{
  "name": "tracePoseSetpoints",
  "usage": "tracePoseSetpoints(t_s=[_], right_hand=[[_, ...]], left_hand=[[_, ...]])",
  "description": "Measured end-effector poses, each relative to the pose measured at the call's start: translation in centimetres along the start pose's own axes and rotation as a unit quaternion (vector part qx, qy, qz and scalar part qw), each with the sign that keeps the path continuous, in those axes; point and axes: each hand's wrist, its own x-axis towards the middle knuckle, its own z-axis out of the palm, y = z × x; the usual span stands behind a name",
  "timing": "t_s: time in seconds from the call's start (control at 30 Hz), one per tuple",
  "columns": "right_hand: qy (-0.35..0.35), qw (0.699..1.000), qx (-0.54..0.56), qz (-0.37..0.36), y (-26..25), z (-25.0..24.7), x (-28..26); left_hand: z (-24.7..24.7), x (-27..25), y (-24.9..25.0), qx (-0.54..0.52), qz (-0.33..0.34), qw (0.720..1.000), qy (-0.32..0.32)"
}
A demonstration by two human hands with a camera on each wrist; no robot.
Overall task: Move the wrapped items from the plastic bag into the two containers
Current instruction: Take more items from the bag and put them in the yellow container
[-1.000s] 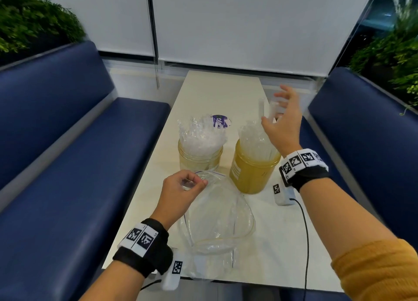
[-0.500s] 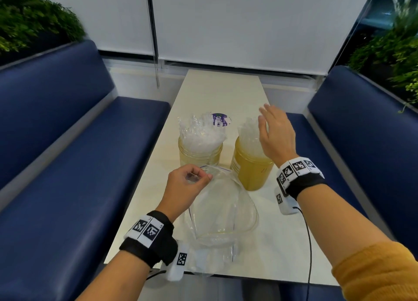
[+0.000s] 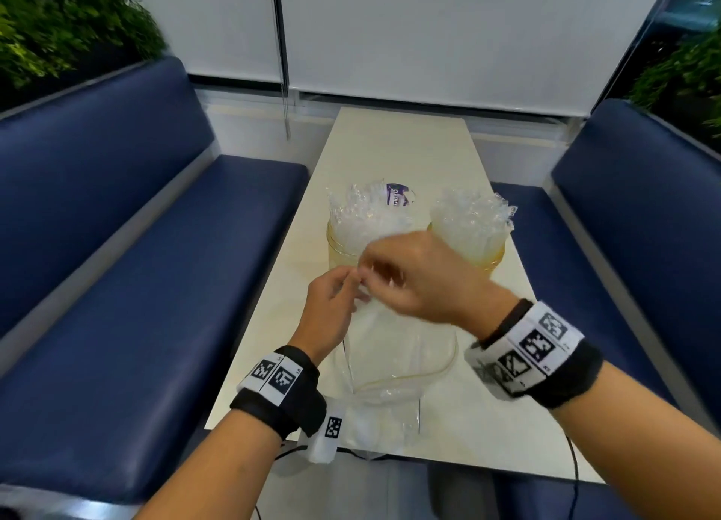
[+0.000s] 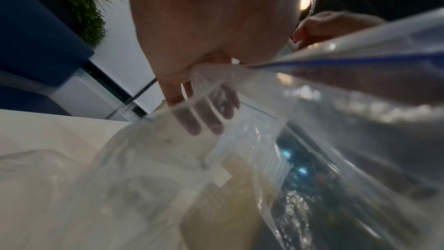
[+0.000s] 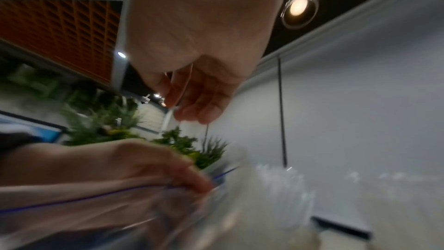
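Two yellowish jars stand side by side on the table (image 3: 390, 148), the left jar (image 3: 341, 252) and the right jar (image 3: 489, 256), both stuffed with clear wrapped items (image 3: 466, 217). In front of them lies the clear plastic bag (image 3: 394, 359), nearly empty, with a blue zip line (image 4: 360, 62). My left hand (image 3: 353, 283) pinches the bag's rim and holds the mouth up. My right hand (image 3: 370, 269) hovers just above that rim beside the left fingers. Its fingers (image 5: 190, 105) are loosely bent, and I see nothing plainly between them; the wrist view is blurred.
Blue benches run along both sides of the table, the left bench (image 3: 156, 285) and the right bench (image 3: 624, 226). A round purple sticker (image 3: 398, 197) lies behind the left jar. Plants (image 3: 58, 31) and a white blind close the back. A thin cable (image 3: 573, 457) hangs off the near right edge.
My right hand left the right jar and swung left and down to the bag's mouth. My left hand kept its pinch on the bag's rim and lifted it slightly.
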Motion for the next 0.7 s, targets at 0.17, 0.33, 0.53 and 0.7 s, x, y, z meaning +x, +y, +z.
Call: tracePoseSetpoints(t_s=[0.17, 0.33, 0.53, 0.7], right_hand=[[-0.348, 0.926, -0.121, 0.083, -0.1, 5.4, -1.3], [-0.455, 0.871, -0.178, 0.039, 0.3, 10.1, -1.8], [-0.536, 0.802, -0.262, 0.015, -0.7, 12.8, -2.3], [-0.493, 0.850, -0.146, 0.117, -1.0, 11.9, -2.0]], left_hand=[[-0.4, 0.1, 0.3, -0.017, -0.019, 0.999, 0.021], [-0.5, -0.1, 0.4, -0.015, -0.023, 1.000, 0.010], [-0.8, -0.1, 0.4, -0.022, -0.019, 1.000, 0.004], [-1.1, -0.3, 0.1, -0.003, 0.006, 0.999, -0.041]])
